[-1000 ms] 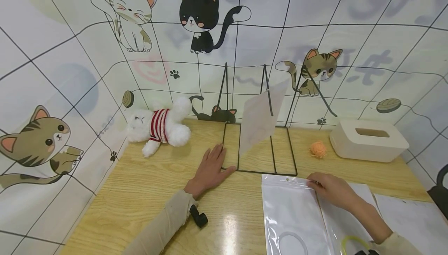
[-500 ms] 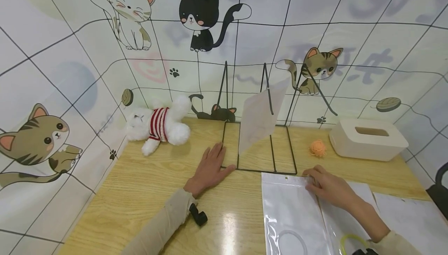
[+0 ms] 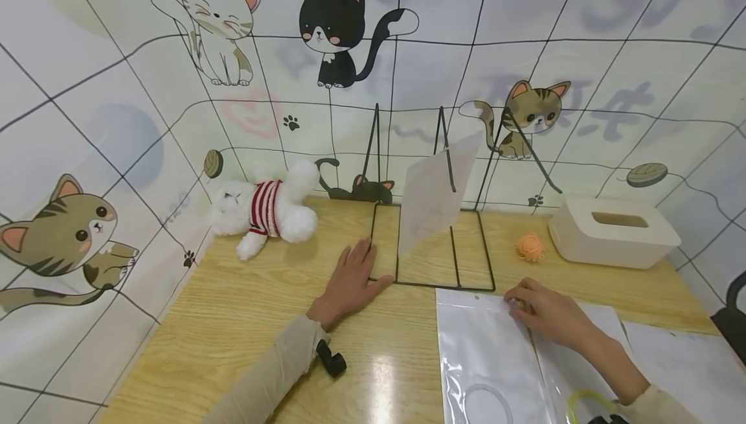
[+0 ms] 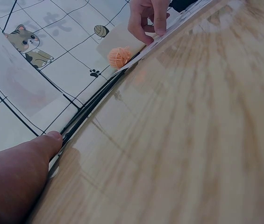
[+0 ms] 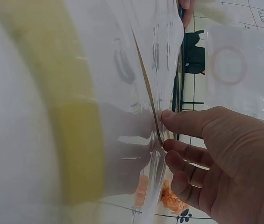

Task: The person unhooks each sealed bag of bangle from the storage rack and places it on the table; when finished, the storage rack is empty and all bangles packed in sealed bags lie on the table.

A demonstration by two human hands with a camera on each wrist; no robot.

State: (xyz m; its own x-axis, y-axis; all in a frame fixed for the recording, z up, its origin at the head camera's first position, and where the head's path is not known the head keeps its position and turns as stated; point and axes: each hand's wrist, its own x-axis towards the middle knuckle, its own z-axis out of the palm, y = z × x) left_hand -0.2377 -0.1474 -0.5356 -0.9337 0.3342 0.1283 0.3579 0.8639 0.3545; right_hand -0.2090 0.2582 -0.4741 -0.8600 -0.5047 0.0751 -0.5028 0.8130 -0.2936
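Note:
My left hand lies flat on the table with fingers spread, touching the left front corner of a black wire rack. One translucent sheet-like bag stands tilted in the rack. My right hand is at the upper right corner of a clear zip bag with a pale ring in it. In the right wrist view, thumb and forefinger touch the plastic edge with a gap between them. Under that forearm lies a second bag with a yellow ring. A third bag lies farther right.
Behind my right hand sit an orange yarn ball and a white tissue box. A white plush toy in a striped top lies at the back left. Cat-printed cloth hangs behind the table. Something black stands at the right edge.
My right hand has shifted slightly left along the top of the bag, and its thumb and forefinger stand farther apart. My left hand stays put on the rack.

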